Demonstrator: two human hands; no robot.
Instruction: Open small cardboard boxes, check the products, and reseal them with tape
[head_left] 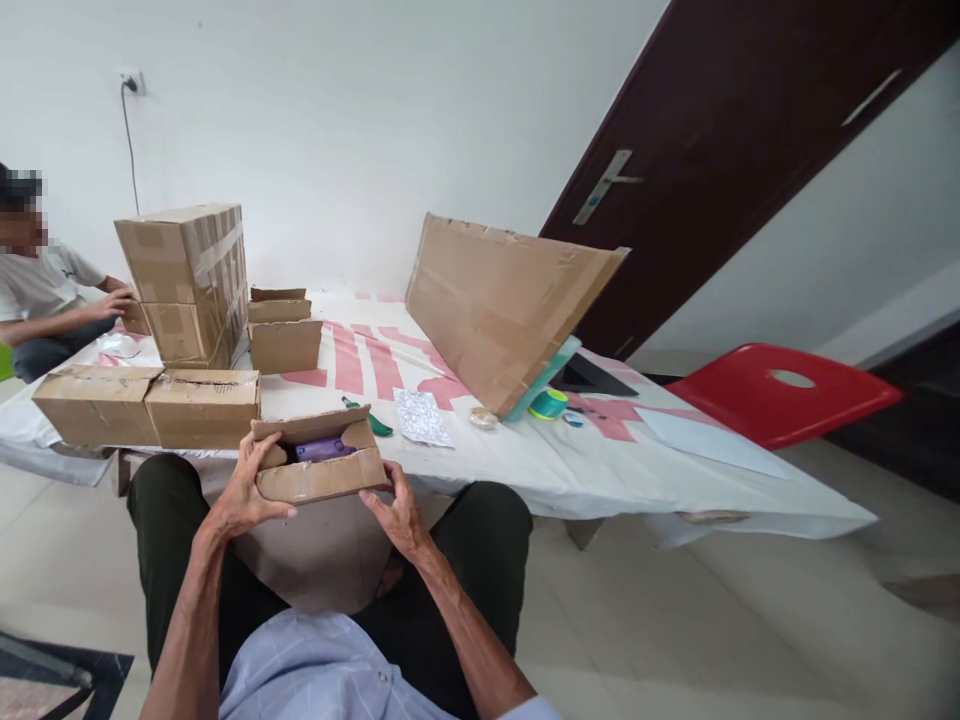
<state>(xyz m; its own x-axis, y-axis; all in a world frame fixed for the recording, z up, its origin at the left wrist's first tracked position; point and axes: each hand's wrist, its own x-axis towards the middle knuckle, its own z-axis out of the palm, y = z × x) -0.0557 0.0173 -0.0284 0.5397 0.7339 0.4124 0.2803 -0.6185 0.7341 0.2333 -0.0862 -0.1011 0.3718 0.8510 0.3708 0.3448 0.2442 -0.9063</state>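
Between my two hands is an open cardboard box [322, 480], tilted toward me at the table's near edge. Inside it lies a purple object [324, 449], partly hidden by the box walls; its kind I cannot make out. My left hand [251, 487] grips the box's left end, thumb along the front and fingers over the top edge. My right hand [397, 508] holds the lower right corner, its fingers partly behind the box. Just beyond the box lie a green-handled tool [379, 427] and a patterned white packet [422, 417].
Closed cardboard boxes [202, 408] stand at the left, with a taller stack [191, 285] behind. Open boxes [285, 345] sit beside it. A large cardboard piece [502, 305] leans mid-table near green tape [548, 404]. A red chair [780, 395] stands right; another person [56, 290] sits left.
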